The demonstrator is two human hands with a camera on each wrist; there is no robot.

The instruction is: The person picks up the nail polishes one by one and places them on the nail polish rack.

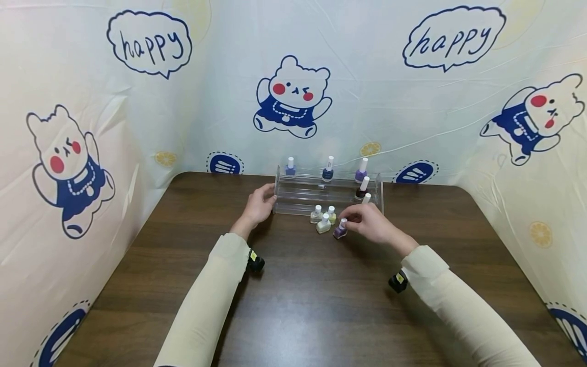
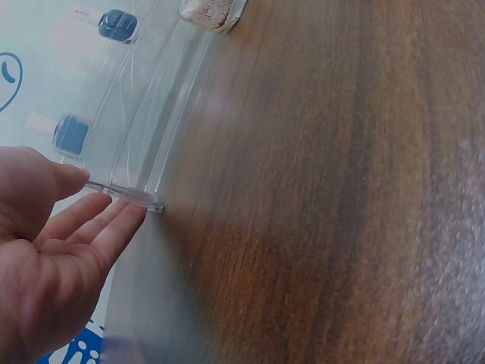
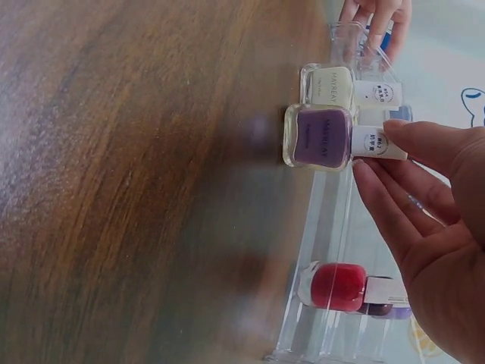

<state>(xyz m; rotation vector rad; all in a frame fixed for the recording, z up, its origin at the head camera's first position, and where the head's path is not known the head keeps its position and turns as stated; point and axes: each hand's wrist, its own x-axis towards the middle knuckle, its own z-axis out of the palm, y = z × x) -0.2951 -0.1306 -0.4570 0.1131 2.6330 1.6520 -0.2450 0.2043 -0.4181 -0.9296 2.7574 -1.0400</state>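
Note:
My right hand (image 1: pixel 369 224) pinches the white cap of a purple nail polish bottle (image 3: pixel 322 138) between thumb and fingers, at the rack's front. Beside that bottle stand a pale cream nail polish (image 1: pixel 323 225), a clear glittery one (image 1: pixel 316 216) and a yellowish one (image 1: pixel 331 217). My left hand (image 1: pixel 259 205) holds the left end of a clear tiered rack (image 2: pixel 125 196), thumb on one side of the end panel and fingers on the other. In the right wrist view a red nail polish (image 3: pixel 339 287) sits in the rack; the right hand mostly hides it in the head view.
On the rack's top tier stand a light blue-violet bottle (image 1: pixel 290 169), a dark blue one (image 1: pixel 327 172) and a purple one (image 1: pixel 361 175). A dark red bottle (image 1: pixel 362 190) is one tier lower. The brown wooden table (image 1: pixel 293 306) meets a printed cloth backdrop (image 1: pixel 220 102) behind.

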